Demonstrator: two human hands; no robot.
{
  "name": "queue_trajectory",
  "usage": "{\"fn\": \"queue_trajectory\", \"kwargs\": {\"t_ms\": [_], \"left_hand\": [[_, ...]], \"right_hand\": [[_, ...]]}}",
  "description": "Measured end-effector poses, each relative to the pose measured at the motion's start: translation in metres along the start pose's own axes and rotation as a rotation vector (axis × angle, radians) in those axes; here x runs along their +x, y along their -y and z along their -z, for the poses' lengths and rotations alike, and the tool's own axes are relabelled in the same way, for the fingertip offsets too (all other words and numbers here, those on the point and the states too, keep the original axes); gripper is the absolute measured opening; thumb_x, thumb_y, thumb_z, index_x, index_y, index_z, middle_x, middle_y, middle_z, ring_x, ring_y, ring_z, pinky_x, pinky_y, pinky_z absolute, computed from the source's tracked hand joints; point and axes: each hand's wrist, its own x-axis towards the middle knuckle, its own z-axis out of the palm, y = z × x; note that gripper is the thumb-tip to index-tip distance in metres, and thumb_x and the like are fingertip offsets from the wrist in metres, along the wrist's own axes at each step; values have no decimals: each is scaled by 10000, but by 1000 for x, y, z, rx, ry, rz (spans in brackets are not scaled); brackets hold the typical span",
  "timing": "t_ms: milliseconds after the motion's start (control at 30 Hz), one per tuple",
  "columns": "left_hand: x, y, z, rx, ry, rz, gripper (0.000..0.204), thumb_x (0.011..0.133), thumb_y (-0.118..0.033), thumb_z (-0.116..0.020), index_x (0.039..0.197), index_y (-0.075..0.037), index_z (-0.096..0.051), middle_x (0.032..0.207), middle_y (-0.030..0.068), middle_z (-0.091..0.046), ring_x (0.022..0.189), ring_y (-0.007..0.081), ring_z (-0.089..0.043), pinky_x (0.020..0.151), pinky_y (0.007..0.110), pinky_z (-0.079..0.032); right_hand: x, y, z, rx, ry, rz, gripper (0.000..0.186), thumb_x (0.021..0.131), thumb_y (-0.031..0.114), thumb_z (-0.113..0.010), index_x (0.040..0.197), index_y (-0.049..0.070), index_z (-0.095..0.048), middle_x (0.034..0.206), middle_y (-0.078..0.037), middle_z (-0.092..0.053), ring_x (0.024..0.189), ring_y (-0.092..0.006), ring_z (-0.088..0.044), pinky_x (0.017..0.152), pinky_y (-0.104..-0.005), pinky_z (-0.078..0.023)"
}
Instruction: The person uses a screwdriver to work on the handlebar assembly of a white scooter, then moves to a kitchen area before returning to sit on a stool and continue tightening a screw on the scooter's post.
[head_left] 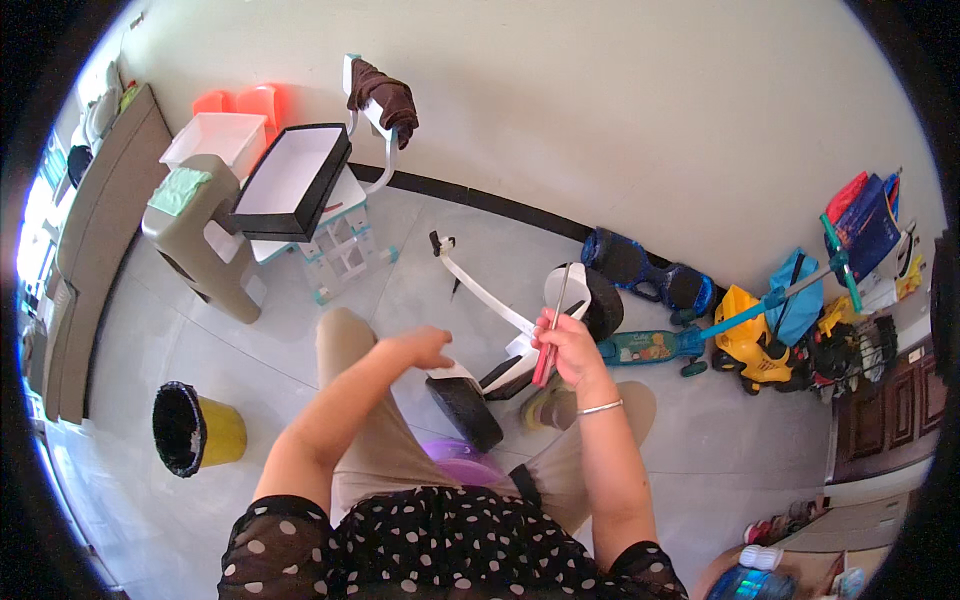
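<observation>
A white self-balancing scooter [515,370] with two black tyres and a long curved white bar stands on the floor between my knees. My right hand [570,350] is closed round the red handle of a screwdriver [546,362], over the scooter's far wheel, with the metal shaft pointing up and away. My left hand [418,348] hangs above my left knee, close to the near wheel [468,412]. It seems to hold nothing; its fingers are loosely bent and partly apart. Under me part of a purple seat [462,462] shows.
A yellow bin [222,432] with a black liner stands at left. Beyond it are a beige stool [205,240] and a black box [295,180] on a white stand. To the right lie a blue hoverboard [645,270], a teal kick scooter [650,346] and a yellow toy vehicle [745,345].
</observation>
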Motion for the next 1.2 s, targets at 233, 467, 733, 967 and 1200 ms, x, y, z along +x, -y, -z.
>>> {"fn": "queue_trajectory", "kwargs": {"t_ms": [233,467,733,967,1200], "left_hand": [[-10,28,90,83,-84,87,586,797,-393,-655,1241,-40,-508,1132,180,-617,1041,353,-584,902,405,-461],[95,89,104,-82,-150,188,546,796,-336,-632,1255,-69,-503,1203,179,-572,1112,332,-540,921,413,-444],[263,174,38,-90,-757,254,388,809,-241,-630,1176,-127,-581,1230,116,-557,1156,319,-496,941,408,-425],[342,198,6,312,-911,199,274,806,-192,-643,1066,-106,-644,1194,63,-580,1132,298,-502,919,384,-436],[366,235,2,-98,-833,209,182,787,-168,-659,940,-75,-689,1073,87,-628,1031,267,-565,829,365,-481]], "right_hand": [[-1,39,-20,-557,173,-122,557,916,156,-511,1430,206,-302,847,-55,-565,634,-137,-589,458,-270,-458],[124,33,26,-928,255,-279,403,894,210,-530,1273,104,-443,702,-17,-545,520,-96,-499,394,-250,-378],[298,-52,60,-746,252,-149,359,929,187,-465,1270,81,-500,809,-26,-569,631,-114,-568,551,-265,-461],[386,-143,72,-525,136,-179,342,952,205,-456,1266,98,-540,745,-21,-591,511,-68,-462,499,-222,-422],[410,-166,69,-518,94,-211,349,922,268,-487,1203,88,-589,760,-41,-658,600,-126,-572,610,-297,-490]]}}
